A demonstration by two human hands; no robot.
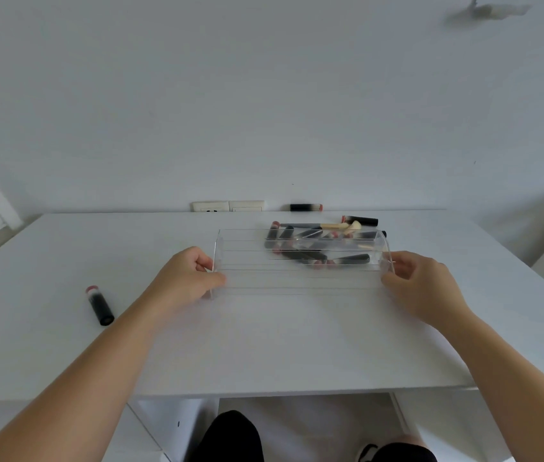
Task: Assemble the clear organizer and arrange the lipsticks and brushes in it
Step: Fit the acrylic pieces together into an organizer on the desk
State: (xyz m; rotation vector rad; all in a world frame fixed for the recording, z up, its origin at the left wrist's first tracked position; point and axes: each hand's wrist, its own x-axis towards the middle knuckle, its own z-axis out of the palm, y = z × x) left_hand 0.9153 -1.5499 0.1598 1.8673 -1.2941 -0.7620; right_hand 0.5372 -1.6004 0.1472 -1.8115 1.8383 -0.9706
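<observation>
A clear stepped organizer (247, 261) stands on the white desk (264, 345) in front of me. My left hand (187, 278) pinches its left end panel, and my right hand (414, 281) pinches its right end panel. Behind and seen through the clear plastic lies a heap of black lipsticks (300, 243) with red ends and some brushes (330, 226) with pale bristles. One lipstick (99, 305) lies alone at the left of the desk. Another lipstick (306, 207) lies at the desk's back edge by the wall.
A double wall socket (227, 206) sits on the white wall just above the desk's back edge. The desk's front edge runs below my forearms, with my knees and the floor underneath. White furniture stands at the far left and far right.
</observation>
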